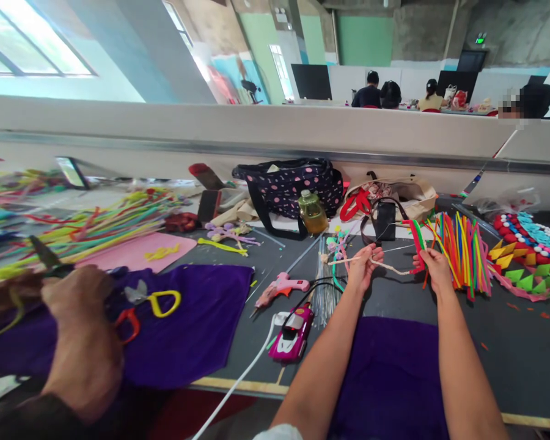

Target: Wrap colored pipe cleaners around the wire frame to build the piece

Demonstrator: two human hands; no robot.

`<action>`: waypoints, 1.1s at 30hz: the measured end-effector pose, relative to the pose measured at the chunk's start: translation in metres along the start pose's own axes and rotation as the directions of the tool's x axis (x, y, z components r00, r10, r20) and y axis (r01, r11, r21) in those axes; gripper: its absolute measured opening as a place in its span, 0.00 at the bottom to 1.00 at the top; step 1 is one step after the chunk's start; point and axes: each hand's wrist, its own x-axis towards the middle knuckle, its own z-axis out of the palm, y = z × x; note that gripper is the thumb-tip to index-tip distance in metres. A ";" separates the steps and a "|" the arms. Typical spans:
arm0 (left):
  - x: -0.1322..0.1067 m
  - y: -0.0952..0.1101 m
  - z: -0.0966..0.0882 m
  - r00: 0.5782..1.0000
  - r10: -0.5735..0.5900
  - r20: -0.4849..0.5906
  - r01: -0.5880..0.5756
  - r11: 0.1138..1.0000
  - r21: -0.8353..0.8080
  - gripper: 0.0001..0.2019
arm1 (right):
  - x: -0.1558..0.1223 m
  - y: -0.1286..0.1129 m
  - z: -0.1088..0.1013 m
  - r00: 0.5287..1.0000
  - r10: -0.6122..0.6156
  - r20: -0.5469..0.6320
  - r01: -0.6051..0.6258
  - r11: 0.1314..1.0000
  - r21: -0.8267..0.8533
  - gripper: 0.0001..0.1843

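My left hand (365,267) pinches a cream cord (392,267), which stretches across to the red piece by my other hand. My right hand (433,266) is closed on red and green strips (416,238) standing upright from its fingers. Beside that hand lies a bundle of colourful strips (462,253). A bundle of clear thin sticks (325,299) rests below my left hand. Left of it are a pink glue gun (282,287) and a magenta car-shaped device (292,336) with a white cable. Purple cloth (394,366) lies between my forearms.
At left, a co-worker's blurred hands (80,299) hold a dark-bladed tool (43,253) over purple cloth with yellow-handled scissors (164,302). Behind stand a dark patterned bag (293,183), a bottle of yellowish liquid (312,212) and a beige bag (412,192). Beaded decorations (527,232) lie right.
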 end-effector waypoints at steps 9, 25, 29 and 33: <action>-0.004 0.000 0.004 0.997 -0.047 0.057 0.046 0.999 0.014 0.15 | -0.003 -0.013 0.000 0.999 -0.042 -0.003 0.042 0.998 -0.049 0.16; -0.006 0.005 0.002 0.997 -0.049 0.064 0.042 0.994 0.102 0.15 | -0.002 -0.017 -0.012 0.992 0.125 0.029 -0.127 0.984 0.127 0.17; -0.007 0.006 0.001 0.996 -0.044 0.075 0.034 0.991 0.128 0.17 | -0.004 -0.018 -0.012 0.990 0.135 0.028 -0.137 0.983 0.125 0.17; -0.008 0.009 0.003 0.995 -0.043 0.095 0.032 0.992 0.119 0.18 | -0.006 -0.020 -0.010 0.990 0.127 0.067 -0.133 0.986 0.105 0.21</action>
